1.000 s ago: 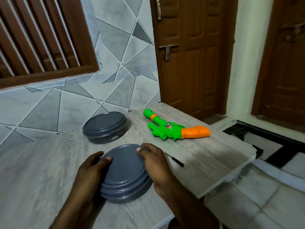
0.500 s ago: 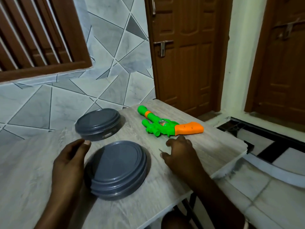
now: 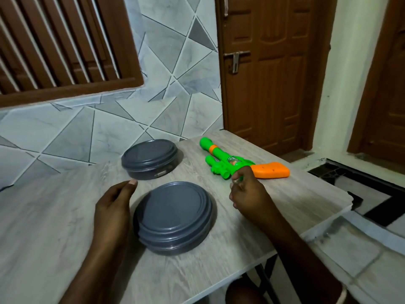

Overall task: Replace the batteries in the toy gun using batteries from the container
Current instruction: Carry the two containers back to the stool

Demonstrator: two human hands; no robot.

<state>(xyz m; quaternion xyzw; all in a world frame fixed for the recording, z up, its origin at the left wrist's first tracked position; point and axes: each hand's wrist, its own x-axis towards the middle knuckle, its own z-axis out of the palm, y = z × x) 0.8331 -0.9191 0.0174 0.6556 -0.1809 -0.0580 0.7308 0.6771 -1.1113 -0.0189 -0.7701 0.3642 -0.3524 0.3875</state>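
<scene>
A green toy gun (image 3: 221,157) with an orange stock (image 3: 270,170) lies on the far right of the table. My right hand (image 3: 248,193) reaches to its middle, and the curled fingertips pinch the green grip under the body. Two round dark grey lidded containers stand on the table, one near (image 3: 174,217) and one farther back (image 3: 150,157). My left hand (image 3: 114,205) lies beside the near container's left wall with relaxed fingers and holds nothing. The small screwdriver is not visible.
The pale wood-grain table (image 3: 54,227) ends in an edge just right of my right arm, with tiled floor below. A tiled wall and a shuttered window stand behind, and brown doors (image 3: 269,73) are at the back right.
Both hands have left the near container's lid. My right hand moved right and forward across the table to the toy gun. My left hand slid to the container's left side.
</scene>
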